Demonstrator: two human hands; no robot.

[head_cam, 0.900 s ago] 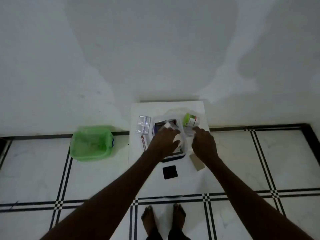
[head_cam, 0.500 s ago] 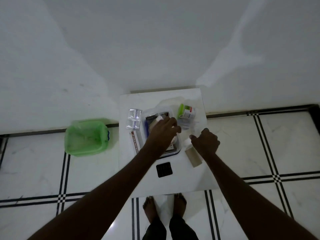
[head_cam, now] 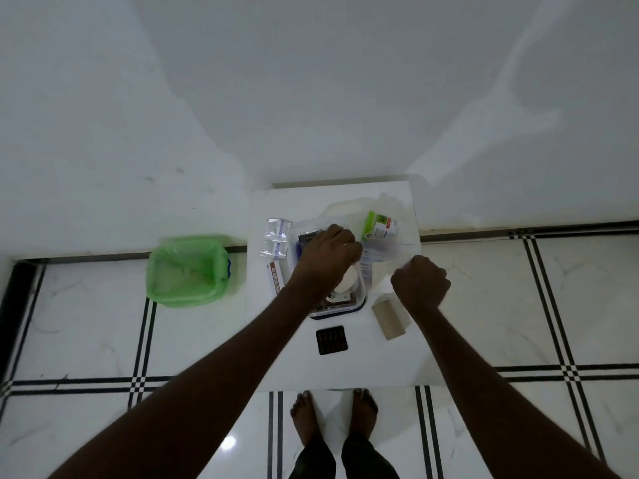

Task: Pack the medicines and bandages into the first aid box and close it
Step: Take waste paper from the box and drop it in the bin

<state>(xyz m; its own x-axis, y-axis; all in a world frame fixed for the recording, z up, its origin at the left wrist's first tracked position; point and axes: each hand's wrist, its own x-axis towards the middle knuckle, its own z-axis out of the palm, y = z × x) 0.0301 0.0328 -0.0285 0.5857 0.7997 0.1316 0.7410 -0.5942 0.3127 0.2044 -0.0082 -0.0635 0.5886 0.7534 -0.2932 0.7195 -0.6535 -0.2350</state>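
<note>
On the small white table (head_cam: 345,368) stands the clear first aid box (head_cam: 361,299) with a dark blue rim. My left hand (head_cam: 326,259) reaches into it with bent fingers, and whatever is under the palm is hidden. A white bandage roll (head_cam: 347,286) lies in the box just below that hand. My right hand (head_cam: 420,281) is a closed fist right of the box, with nothing seen in it. A green-capped bottle (head_cam: 378,228) lies behind the box on the right. Outside the box are silver blister packs (head_cam: 275,242), an ointment carton (head_cam: 275,278), a dark blister pack (head_cam: 332,340) and a tan packet (head_cam: 389,321).
A clear lid (head_cam: 394,250) lies on the table behind my right hand. A bin lined with a green bag (head_cam: 186,271) stands on the tiled floor left of the table. A white wall rises behind the table. Bare feet (head_cam: 332,416) stand at the table's near edge.
My right hand has drawn back from the bottle toward me and closed into a fist. My left hand has stayed over the box, shifting slightly off the white roll.
</note>
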